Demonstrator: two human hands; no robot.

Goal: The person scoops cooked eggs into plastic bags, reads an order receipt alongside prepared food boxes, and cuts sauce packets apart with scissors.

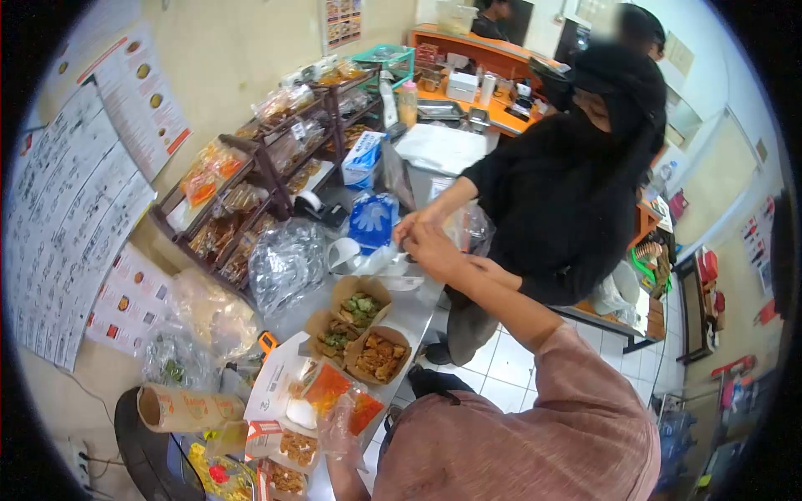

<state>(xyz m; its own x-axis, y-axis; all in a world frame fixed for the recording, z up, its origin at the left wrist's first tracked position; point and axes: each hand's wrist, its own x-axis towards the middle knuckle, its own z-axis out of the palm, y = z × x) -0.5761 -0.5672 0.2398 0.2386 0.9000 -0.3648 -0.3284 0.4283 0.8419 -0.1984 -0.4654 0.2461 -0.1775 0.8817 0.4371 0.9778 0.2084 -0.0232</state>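
Note:
My left hand (338,427), in a clear plastic glove, is closed on the near edge of a flat orange item (359,407) over an open white box (280,376). A white round piece (302,413) lies beside it. My right hand (433,249) is stretched across the counter with its fingers bent, against a co-worker's hand (409,224); what lies between them is hidden. Brown paper boxes hold green-topped food (359,309) and browned pieces (380,357). A blue glove packet (373,219) lies beyond.
A co-worker in black (576,192) stands across the counter corner. Brown racks (267,163) of packaged food line the wall. Clear plastic bags (288,259), a tape dispenser (317,209) and a brown paper cup (192,409) are at the left. White floor tiles (511,361) show beyond the counter edge.

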